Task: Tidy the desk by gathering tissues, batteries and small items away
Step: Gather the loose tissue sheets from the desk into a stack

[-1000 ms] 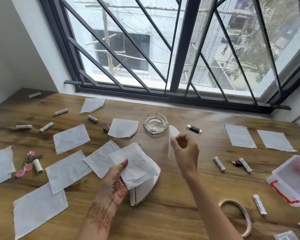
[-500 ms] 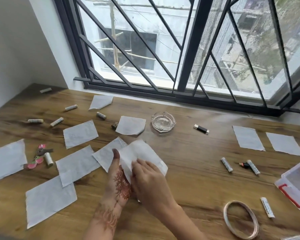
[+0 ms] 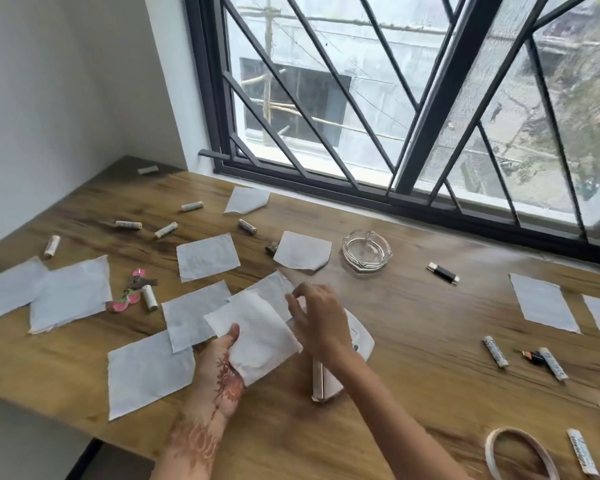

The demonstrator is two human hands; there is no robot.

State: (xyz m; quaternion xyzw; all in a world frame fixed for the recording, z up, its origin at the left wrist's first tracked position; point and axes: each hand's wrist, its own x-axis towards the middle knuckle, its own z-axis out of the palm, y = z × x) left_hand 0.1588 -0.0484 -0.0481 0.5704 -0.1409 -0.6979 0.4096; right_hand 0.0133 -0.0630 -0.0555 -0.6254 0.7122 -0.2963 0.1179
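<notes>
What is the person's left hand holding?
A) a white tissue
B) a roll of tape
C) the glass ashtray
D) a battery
A: the left hand grips a white tissue, with its thumb lying over the sheet's near edge.

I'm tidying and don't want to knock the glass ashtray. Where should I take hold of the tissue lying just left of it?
Probably pinch the tissue at its near right corner, which looks turned up off the desk; the rest lies flat. Come from the near side with the right hand, close by, staying short of the ashtray.
</notes>
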